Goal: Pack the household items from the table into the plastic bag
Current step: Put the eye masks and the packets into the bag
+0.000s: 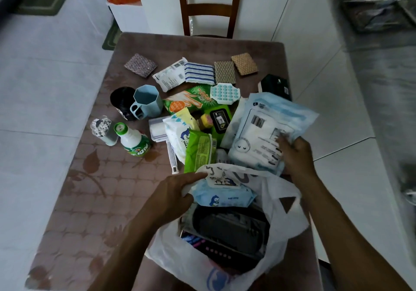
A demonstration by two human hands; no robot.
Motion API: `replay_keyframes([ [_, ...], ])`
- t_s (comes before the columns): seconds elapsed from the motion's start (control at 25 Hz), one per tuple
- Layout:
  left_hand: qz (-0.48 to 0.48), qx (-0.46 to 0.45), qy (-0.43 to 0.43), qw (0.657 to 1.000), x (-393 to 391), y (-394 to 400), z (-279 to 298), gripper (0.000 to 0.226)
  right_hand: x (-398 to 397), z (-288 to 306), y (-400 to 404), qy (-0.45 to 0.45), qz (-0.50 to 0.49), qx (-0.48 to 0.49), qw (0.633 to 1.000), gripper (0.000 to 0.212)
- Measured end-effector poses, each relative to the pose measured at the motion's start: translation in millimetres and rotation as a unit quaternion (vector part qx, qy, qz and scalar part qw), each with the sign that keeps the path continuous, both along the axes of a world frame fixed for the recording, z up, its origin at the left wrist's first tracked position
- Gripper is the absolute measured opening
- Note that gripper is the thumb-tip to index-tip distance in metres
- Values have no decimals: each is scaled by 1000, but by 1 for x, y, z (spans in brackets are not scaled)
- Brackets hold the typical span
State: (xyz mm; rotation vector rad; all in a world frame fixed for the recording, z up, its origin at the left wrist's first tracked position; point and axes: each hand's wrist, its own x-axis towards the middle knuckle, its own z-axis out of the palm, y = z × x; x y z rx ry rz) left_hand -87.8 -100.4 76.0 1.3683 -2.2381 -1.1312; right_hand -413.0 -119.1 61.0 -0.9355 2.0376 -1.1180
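Packing under way, judged early to middle stage. Plastic bag (281,202) at 6 o'clock on the table (90,178), mouth open and facing up. Already inside: a blue wet-wipe pack (222,197) lying at the bag's 12 o'clock lip, a dark pouch (229,225) beneath it, and further dark items toward 7 o'clock, too shadowed to name.

Left hand (173,192) at the bag's 9 o'clock rim, fingers curled round the plastic edge, thumb touching the wipe pack; mouth thereby kept wide. Right hand (295,155) at 3 o'clock of the pile, fingers pinching a large pale blue packet (265,128), tilted and lifted over the bag's 1 o'clock edge; apparently next to go in.

Left to pack, most of the load. At 12 o'clock: three scouring pads (140,65), a striped cloth (199,72), a white sachet (170,75). At centre: a green glove packet (191,99), a dotted blue-white pad (225,93), green wipe packs (200,153), a white pouch (177,135). At 9 to 10 o'clock: a blue mug (147,102), a black roll (121,101), a cotton-swab tub (102,130), a green-capped bottle (132,139). At 2 o'clock: a dark box (275,85).

Roughly three or four things bagged against more than a dozen on the table.
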Motion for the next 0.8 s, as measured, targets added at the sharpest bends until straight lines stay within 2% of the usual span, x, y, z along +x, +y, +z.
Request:
replay_keyframes([
  [0.08, -2, -4, -2, 1000, -1, 1, -2, 68, -2, -2, 3, 101, 27, 78, 991, 35],
  [0.16, 4, -8, -4, 1000, -1, 2, -2, 68, 2, 3, 9, 153, -9, 56, 987, 32],
  [0.2, 7, -7, -7, 1000, -2, 2, -1, 67, 5, 13, 13, 118, -30, 15, 992, 28],
  [0.28, 3, 5, -11, 1000, -2, 1, 2, 67, 8, 43, 21, -14, -75, -108, 991, 14],
  [0.36, -10, 24, -7, 1000, 0, -3, 6, 66, 11, 80, 29, -167, -81, -216, 958, 22],
  [0.44, -23, 48, 3, 999, 2, -9, 8, 68, 17, 110, 40, -269, -3, -233, 934, 32],
  [0.48, -29, 65, 15, 997, 3, -13, 8, 70, 19, 113, 42, -267, 54, -201, 941, 29],
  [0.52, -35, 83, 30, 995, 5, -17, 9, 70, 22, 114, 39, -224, 125, -146, 955, 23],
  [0.56, -43, 96, 47, 993, 8, -20, 9, 67, 27, 108, 34, -139, 209, -80, 965, 18],
  [0.6, -49, 103, 63, 991, 10, -23, 11, 62, 36, 98, 29, -46, 306, -3, 951, 14],
  [0.64, -54, 109, 76, 990, 13, -25, 12, 61, 47, 84, 24, 30, 408, 71, 910, 13],
  [0.68, -50, 118, 78, 989, 15, -26, 16, 64, 61, 68, 23, 89, 498, 132, 852, 14],
  [0.72, -42, 129, 77, 988, 17, -27, 18, 68, 78, 53, 24, 132, 562, 180, 797, 18],
  [0.8, -23, 136, 69, 988, 18, -23, 22, 71, 109, 29, 35, 172, 627, 267, 711, 25],
])
